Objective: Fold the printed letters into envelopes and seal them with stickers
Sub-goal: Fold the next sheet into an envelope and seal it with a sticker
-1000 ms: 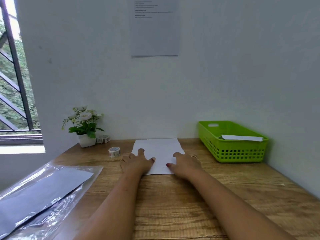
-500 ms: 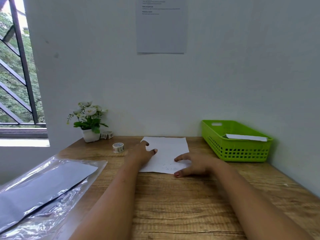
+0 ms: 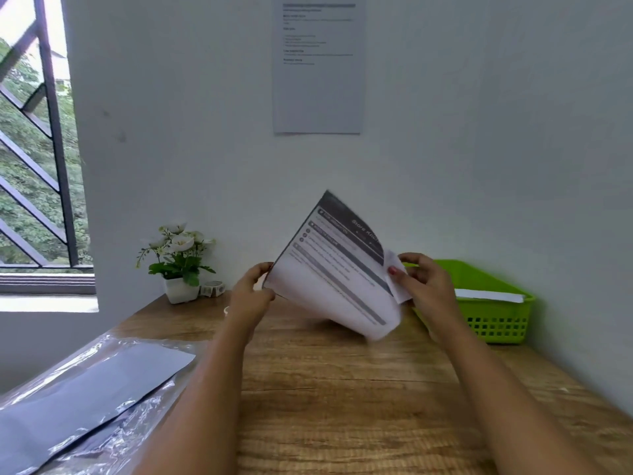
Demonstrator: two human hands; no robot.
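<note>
Printed letter (image 3: 334, 272) held up in the air over the back-middle of the wooden table (image 3: 342, 389), clear of the surface. Printed side faces the camera, text blurred. Sheet is tilted: long axis runs diagonally, from the dark header band at upper right down toward the lower right corner near the table; top corner points up toward the wall. Sheet bows slightly.

Left hand (image 3: 251, 293) pinches the sheet's left corner, fingers curled around the edge. Right hand (image 3: 423, 282) grips the right edge near the header, thumb on the front, fingers behind; a small white flap of paper shows beside the thumb.

Green basket (image 3: 493, 323) sits at the right behind the right hand, a white paper (image 3: 489, 295) lying across it. Potted flowers (image 3: 178, 258) at back left by the wall, a tape roll (image 3: 213, 288) just beside the pot. Plastic sleeve with dark sheets (image 3: 85, 392) lies at the near left table edge. Notice sheet (image 3: 318, 66) on the wall above.
</note>
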